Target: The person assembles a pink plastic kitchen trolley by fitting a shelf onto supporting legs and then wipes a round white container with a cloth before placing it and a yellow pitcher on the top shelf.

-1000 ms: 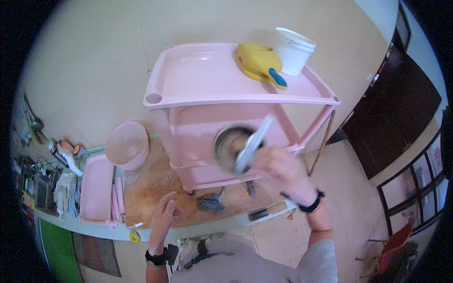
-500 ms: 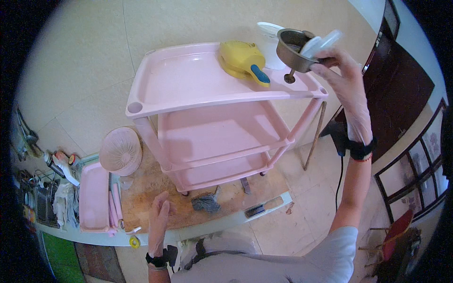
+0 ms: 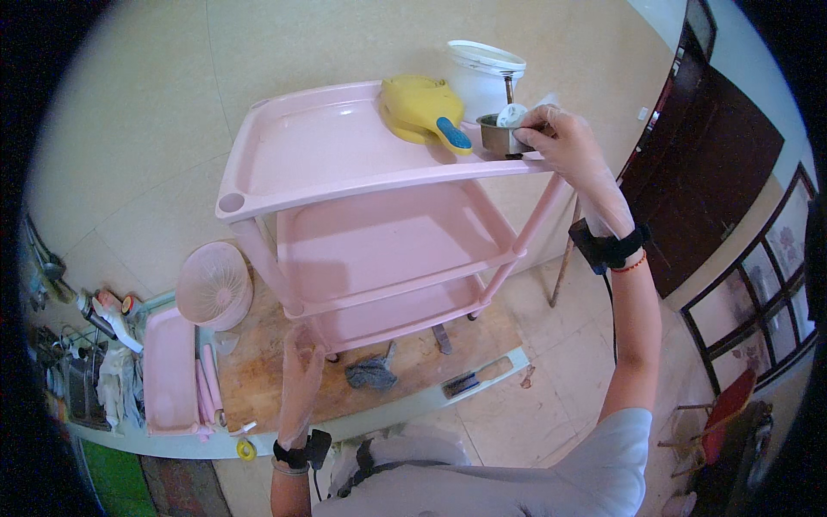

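Upper right, my gloved right hand [image 3: 567, 148] pinches a round grey metal pan [image 3: 497, 138]; lower left, my left hand [image 3: 303, 358], fingers unclear to me.

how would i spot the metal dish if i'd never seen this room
Find the pink cart, then the right end of its top shelf. There, the right grip pinches a small metal dish. It alone is dull metal; beside it are a yellow dustpan and a white bucket.
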A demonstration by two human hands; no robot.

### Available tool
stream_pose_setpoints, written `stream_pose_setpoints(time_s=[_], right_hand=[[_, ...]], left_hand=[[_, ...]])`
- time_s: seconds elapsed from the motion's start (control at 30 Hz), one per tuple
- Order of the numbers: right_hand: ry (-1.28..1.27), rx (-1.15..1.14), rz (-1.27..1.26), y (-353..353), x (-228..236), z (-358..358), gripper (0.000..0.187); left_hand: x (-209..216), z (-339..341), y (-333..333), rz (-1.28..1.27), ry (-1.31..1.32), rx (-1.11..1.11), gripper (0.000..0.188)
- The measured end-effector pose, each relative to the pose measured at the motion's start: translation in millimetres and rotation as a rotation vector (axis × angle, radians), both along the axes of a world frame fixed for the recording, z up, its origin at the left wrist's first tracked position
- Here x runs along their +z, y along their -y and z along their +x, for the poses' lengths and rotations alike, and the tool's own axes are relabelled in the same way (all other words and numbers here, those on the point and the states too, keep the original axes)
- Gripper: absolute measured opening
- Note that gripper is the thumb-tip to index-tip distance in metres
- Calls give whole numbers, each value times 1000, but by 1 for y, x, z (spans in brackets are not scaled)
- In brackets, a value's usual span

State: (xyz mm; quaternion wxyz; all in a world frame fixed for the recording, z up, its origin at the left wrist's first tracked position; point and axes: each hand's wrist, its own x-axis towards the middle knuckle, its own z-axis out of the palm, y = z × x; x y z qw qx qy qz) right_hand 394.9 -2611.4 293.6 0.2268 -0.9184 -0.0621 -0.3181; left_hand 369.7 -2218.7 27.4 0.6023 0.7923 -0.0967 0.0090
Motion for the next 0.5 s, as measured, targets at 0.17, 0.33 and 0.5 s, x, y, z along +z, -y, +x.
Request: stream_pose_setpoints(time_s=[0.17, 0.33, 0.5], right_hand=[[34, -34, 181, 7, -6, 2, 16], [-173, -35, 119, 20, -14, 10, 18], [-173, -23, 70, 26, -14, 14, 21]], left_hand=[[7, 1, 10, -55, -9, -3, 47], [-15, 10, 4, 13, 132, 34, 52], [-4, 14, 8, 74, 169, 162, 57]])
